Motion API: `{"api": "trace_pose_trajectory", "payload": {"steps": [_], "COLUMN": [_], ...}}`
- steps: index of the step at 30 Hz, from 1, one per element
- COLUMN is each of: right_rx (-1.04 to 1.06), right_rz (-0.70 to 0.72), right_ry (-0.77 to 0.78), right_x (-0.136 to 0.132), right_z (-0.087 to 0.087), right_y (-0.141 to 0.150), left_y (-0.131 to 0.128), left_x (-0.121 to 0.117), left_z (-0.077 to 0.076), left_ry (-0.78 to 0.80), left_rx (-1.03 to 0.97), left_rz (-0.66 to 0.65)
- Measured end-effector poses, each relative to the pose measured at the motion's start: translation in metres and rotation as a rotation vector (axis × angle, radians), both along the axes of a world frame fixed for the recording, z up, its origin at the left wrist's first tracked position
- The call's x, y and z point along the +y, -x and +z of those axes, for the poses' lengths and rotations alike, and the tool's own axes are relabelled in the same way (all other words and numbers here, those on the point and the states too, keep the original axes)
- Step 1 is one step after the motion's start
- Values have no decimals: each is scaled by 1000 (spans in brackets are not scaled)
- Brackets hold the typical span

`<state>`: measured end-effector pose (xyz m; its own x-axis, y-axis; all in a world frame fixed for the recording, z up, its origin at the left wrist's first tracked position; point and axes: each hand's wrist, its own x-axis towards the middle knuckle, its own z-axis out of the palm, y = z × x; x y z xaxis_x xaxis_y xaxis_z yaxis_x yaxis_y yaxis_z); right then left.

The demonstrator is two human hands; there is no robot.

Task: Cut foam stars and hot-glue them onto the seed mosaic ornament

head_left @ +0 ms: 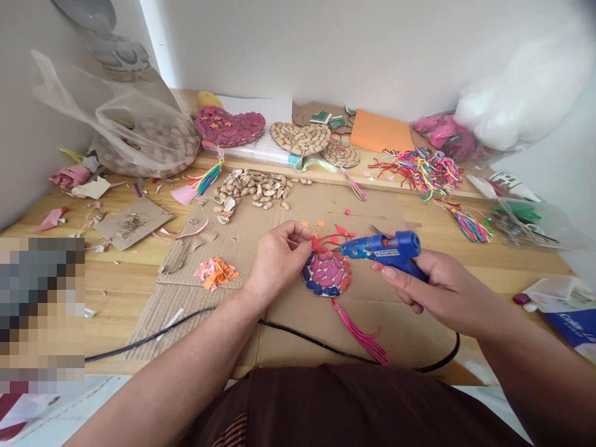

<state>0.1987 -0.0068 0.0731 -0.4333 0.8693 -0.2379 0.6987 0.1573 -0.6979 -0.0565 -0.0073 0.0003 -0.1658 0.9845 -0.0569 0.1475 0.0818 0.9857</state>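
Note:
My right hand point(437, 285) grips a blue hot glue gun point(388, 248) by its handle. Its nozzle points left, at the upper edge of a round peanut-shell ornament point(326, 273). Pink shells fill the ornament's middle, with dark blue and red ones around the rim. A pink tassel point(358, 332) hangs from its lower edge, and a red cord loop point(338, 236) rises at the top. The fingers of my left hand point(282, 254) are pinched at the upper left rim, on a small red piece point(318, 244). Orange stars point(320, 223) lie just beyond.
A black cable point(307, 335) crosses the cardboard point(223, 332) in front of me. Loose peanut shells point(261, 186), paper scraps point(216, 273) and coloured tassels point(470, 223) lie around. Heart-shaped shell ornaments point(300, 138) and a bag of peanuts point(144, 139) stand behind.

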Motion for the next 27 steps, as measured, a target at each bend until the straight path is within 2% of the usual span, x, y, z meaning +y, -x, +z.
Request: {"api": "trace_pose_trajectory", "payload": {"steps": [11, 18, 27], "right_rx": [-176, -212, -241], "right_rz": [15, 60, 102], "right_ry": [-26, -70, -122], "right_x": [-4, -2, 2], "right_z": [-5, -1, -1], "right_y": [12, 16, 18], "left_y": [-1, -2, -1], "left_x": [2, 1, 1], "left_z": [-6, 0, -3], "left_ry": [-59, -39, -49], "left_rx": [-26, -3, 2], "left_rz": [9, -5, -5]}}
